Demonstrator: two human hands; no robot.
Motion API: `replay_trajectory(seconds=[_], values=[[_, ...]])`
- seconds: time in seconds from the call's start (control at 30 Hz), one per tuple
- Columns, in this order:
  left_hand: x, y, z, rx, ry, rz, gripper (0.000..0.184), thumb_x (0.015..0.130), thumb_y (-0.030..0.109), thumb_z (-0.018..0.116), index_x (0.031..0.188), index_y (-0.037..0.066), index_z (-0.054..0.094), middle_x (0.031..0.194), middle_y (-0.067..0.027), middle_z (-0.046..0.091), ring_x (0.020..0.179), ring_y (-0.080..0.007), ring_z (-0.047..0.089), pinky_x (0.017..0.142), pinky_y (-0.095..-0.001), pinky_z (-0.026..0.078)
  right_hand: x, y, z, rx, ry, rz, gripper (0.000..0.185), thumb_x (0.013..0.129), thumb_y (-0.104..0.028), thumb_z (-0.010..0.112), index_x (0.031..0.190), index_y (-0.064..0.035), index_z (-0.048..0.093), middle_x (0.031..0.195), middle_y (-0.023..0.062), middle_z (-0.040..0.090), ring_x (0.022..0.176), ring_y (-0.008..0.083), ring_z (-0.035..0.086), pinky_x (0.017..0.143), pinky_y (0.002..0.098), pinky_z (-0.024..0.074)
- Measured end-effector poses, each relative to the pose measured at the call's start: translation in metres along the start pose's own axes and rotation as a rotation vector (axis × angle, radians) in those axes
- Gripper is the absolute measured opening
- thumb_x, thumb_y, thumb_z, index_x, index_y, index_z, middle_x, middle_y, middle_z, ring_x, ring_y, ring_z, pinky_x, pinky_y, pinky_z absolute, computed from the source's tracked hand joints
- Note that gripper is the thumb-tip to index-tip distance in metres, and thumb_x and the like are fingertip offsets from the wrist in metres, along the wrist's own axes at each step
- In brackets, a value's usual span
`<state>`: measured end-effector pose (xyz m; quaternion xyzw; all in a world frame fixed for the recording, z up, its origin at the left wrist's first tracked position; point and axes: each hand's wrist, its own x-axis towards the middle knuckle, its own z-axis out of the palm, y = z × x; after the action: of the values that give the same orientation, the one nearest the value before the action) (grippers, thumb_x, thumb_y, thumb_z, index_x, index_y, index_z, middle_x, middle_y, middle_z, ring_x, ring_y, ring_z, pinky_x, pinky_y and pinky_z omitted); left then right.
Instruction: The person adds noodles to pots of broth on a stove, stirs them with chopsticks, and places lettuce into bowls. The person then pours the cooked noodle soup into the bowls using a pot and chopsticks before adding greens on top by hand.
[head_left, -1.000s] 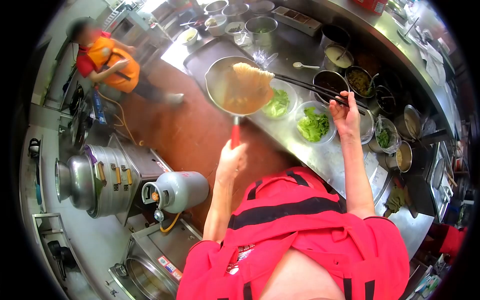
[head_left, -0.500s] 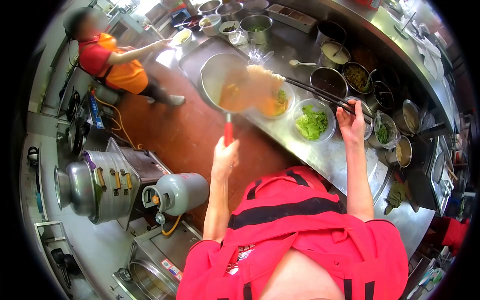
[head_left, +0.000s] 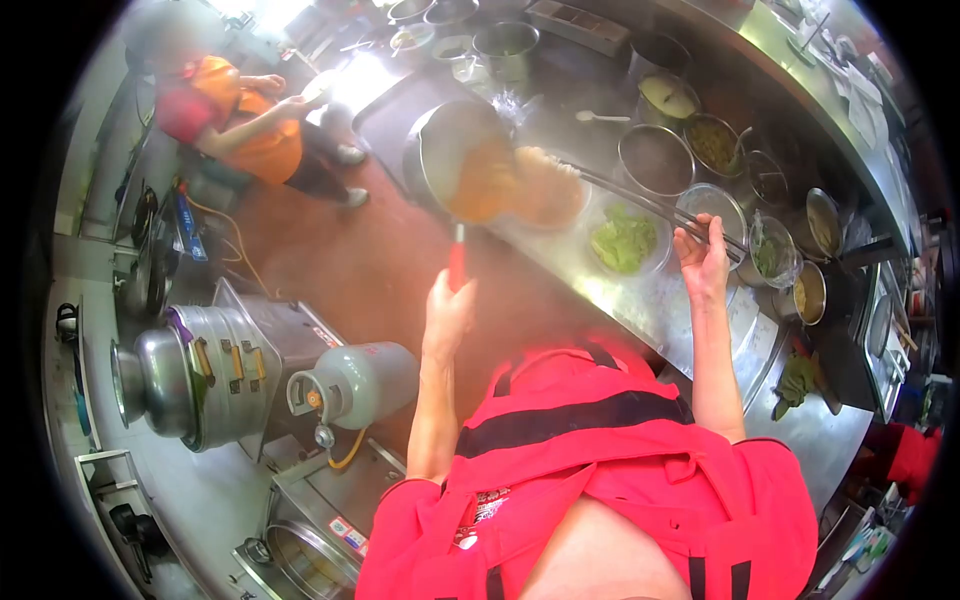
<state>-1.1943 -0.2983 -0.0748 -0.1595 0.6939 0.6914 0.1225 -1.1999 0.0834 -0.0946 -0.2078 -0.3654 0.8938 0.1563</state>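
Note:
My left hand [head_left: 450, 305] is closed round the red handle of a pan [head_left: 430, 150], which tilts to the right with orange-brown broth at its lip. My right hand [head_left: 704, 255] grips long dark chopsticks [head_left: 640, 198]. Their far tips reach pale noodles [head_left: 545, 175] over a bowl [head_left: 580, 213] beside the pan. Broth and noodles run together there, and steam blurs the edges. Just right of that bowl, lettuce [head_left: 623, 240] lies in a clear bowl on the steel counter.
Pots of sauces and toppings [head_left: 655, 160] line the counter's back and right. A white spoon [head_left: 603, 117] lies near them. A person in an orange apron [head_left: 262, 145] stands at upper left. A gas cylinder [head_left: 370, 385] and a large steel pot [head_left: 225, 375] are at lower left.
The pan has shifted left and tipped toward the bowl; noodles and chopsticks have moved right and down. Steam has thickened. The other person's arms have moved, and they now hold something pale.

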Motion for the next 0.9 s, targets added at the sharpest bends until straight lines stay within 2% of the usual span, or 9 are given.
replay_trajectory(seconds=[0.37, 0.57, 0.87, 0.9], values=[[0.004, -0.004, 0.001, 0.038, 0.006, 0.053, 0.011, 0.084, 0.009, 0.055, 0.086, 0.006, 0.045, 0.054, 0.0028, 0.041, 0.037, -0.0054, 0.035, 0.032, -0.0224, 0.028, -0.008, 0.003, -0.003, -0.059, -0.068, -0.043, 0.026, 0.096, -0.03, 0.048, 0.098, -0.0051, 0.057, 0.085, 0.0099, 0.065, 0.073, 0.0213, 0.067, 0.066, 0.03, 0.0571], [0.008, -0.006, 0.003, 0.167, 0.023, 0.073, 0.011, 0.085, 0.011, 0.055, 0.09, 0.005, 0.047, 0.056, 0.0029, 0.042, 0.038, -0.0045, 0.036, 0.033, -0.0223, 0.028, -0.009, 0.001, -0.005, -0.073, -0.1, -0.065, 0.026, 0.095, -0.03, 0.048, 0.099, -0.0054, 0.056, 0.085, 0.0099, 0.065, 0.072, 0.0209, 0.067, 0.065, 0.0298, 0.0569], [0.019, -0.017, -0.002, 0.581, 0.155, 0.39, 0.016, 0.084, 0.014, 0.057, 0.09, 0.001, 0.05, 0.062, -0.0017, 0.049, 0.045, -0.0076, 0.043, 0.041, -0.0263, 0.036, -0.013, -0.001, -0.012, -0.115, -0.091, -0.077, 0.026, 0.096, -0.03, 0.046, 0.101, -0.0063, 0.055, 0.086, 0.009, 0.065, 0.073, 0.02, 0.067, 0.065, 0.0297, 0.0565], [0.019, -0.017, -0.002, 0.563, 0.151, 0.366, 0.016, 0.084, 0.014, 0.057, 0.091, 0.001, 0.05, 0.062, -0.0018, 0.049, 0.045, -0.0075, 0.043, 0.041, -0.0263, 0.036, -0.013, -0.001, -0.013, -0.112, -0.09, -0.081, 0.026, 0.096, -0.03, 0.047, 0.1, -0.006, 0.056, 0.086, 0.0092, 0.065, 0.073, 0.0208, 0.067, 0.065, 0.03, 0.0566]])
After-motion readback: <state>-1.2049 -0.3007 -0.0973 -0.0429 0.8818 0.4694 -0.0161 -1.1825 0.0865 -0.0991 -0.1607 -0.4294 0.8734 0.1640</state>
